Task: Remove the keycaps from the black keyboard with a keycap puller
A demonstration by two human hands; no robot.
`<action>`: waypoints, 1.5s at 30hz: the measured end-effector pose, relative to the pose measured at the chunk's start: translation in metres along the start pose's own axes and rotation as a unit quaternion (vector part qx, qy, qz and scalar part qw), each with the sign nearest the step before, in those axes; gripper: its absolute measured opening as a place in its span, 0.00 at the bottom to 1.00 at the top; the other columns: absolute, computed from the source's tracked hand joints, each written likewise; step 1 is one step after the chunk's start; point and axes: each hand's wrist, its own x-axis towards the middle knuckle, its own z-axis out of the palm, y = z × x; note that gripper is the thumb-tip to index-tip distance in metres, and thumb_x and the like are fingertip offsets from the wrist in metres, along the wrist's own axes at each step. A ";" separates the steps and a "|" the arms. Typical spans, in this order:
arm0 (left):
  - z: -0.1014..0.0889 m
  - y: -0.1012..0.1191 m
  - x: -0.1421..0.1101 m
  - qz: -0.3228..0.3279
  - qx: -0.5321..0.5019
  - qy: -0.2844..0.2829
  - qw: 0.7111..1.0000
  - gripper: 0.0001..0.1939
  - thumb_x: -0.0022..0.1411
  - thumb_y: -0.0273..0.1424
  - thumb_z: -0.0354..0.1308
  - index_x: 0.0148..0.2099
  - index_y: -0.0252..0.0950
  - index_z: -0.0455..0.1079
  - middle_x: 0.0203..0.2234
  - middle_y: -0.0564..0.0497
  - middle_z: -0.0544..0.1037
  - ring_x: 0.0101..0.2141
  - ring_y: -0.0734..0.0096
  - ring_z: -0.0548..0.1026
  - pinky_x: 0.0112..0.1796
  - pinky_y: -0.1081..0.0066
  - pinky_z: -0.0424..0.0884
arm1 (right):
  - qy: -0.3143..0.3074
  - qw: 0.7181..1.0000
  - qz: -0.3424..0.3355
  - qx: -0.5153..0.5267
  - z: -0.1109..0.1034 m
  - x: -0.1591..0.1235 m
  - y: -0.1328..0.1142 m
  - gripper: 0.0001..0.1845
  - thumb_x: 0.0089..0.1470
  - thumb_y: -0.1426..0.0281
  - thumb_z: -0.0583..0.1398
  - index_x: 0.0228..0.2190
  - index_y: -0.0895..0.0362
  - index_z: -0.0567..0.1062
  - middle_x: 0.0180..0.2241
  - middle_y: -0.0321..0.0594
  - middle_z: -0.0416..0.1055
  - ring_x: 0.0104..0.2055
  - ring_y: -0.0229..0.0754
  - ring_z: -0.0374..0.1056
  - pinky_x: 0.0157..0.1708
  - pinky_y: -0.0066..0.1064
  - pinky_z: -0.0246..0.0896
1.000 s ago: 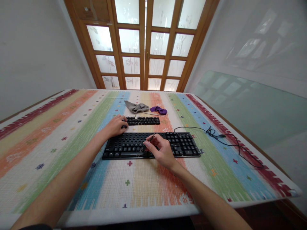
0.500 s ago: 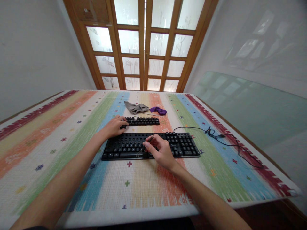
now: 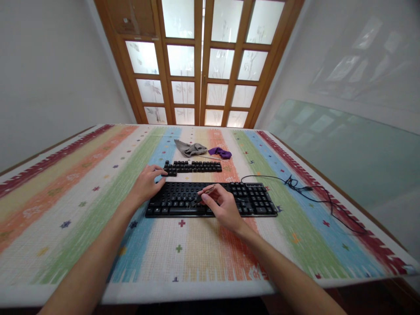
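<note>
A black keyboard (image 3: 183, 210) lies on the table, and many key positions on its left and middle parts show bare switches. Behind it, loose black keycaps (image 3: 206, 166) are lined up in rows. My left hand (image 3: 147, 183) is at the left end of these rows, fingertips touching the nearest keycaps, thumb and fingers apart. Over the middle of the keyboard, my right hand (image 3: 223, 205) is closed around a slim wire keycap puller (image 3: 191, 205). Its thin wire ends point left and down above the keys. The fingers hide part of its handle.
A grey cloth (image 3: 190, 148) and a purple cloth (image 3: 220, 152) lie behind the keycaps, with a thin rod beside them. The keyboard's black cable (image 3: 295, 186) runs right in a loose tangle. A striped tablecloth (image 3: 98, 210) covers the table. A glass-paned wooden door stands beyond.
My left hand has drawn back slightly left and toward me from the loose keycaps, its fingers looser. My right hand stays over the keyboard with the puller. The view has shifted slightly.
</note>
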 end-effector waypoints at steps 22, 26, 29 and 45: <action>0.008 0.016 -0.023 0.027 -0.094 -0.040 0.994 0.11 0.64 0.32 0.52 0.37 0.36 0.76 0.35 0.48 0.73 0.38 0.64 0.73 0.44 0.63 0.71 | -0.016 0.994 -0.056 -0.088 0.044 0.031 0.005 0.04 0.57 0.68 0.62 0.33 0.55 0.71 0.33 0.40 0.77 0.33 0.41 0.74 0.37 0.34 0.70; 0.008 0.016 -0.023 0.025 -0.094 -0.045 0.994 0.11 0.65 0.32 0.52 0.37 0.36 0.75 0.34 0.48 0.72 0.38 0.63 0.73 0.44 0.63 0.71 | -0.016 0.993 -0.045 -0.109 0.046 0.036 0.005 0.04 0.56 0.68 0.61 0.33 0.54 0.69 0.30 0.38 0.75 0.32 0.42 0.73 0.36 0.34 0.70; 0.007 0.016 -0.023 0.026 -0.089 -0.043 0.995 0.10 0.65 0.32 0.52 0.40 0.36 0.75 0.35 0.48 0.73 0.39 0.62 0.73 0.45 0.62 0.71 | -0.017 0.992 -0.041 -0.120 0.046 0.040 0.007 0.05 0.57 0.68 0.61 0.33 0.54 0.68 0.29 0.38 0.74 0.32 0.42 0.73 0.36 0.34 0.69; 0.021 0.011 -0.011 -0.011 -0.043 -0.044 0.998 0.26 0.65 0.36 0.54 0.63 0.34 0.62 0.49 0.43 0.78 0.50 0.53 0.71 0.52 0.54 0.67 | -0.051 0.987 -0.036 -0.148 0.045 0.046 -0.001 0.04 0.55 0.72 0.61 0.32 0.55 0.69 0.31 0.38 0.74 0.33 0.41 0.72 0.36 0.33 0.66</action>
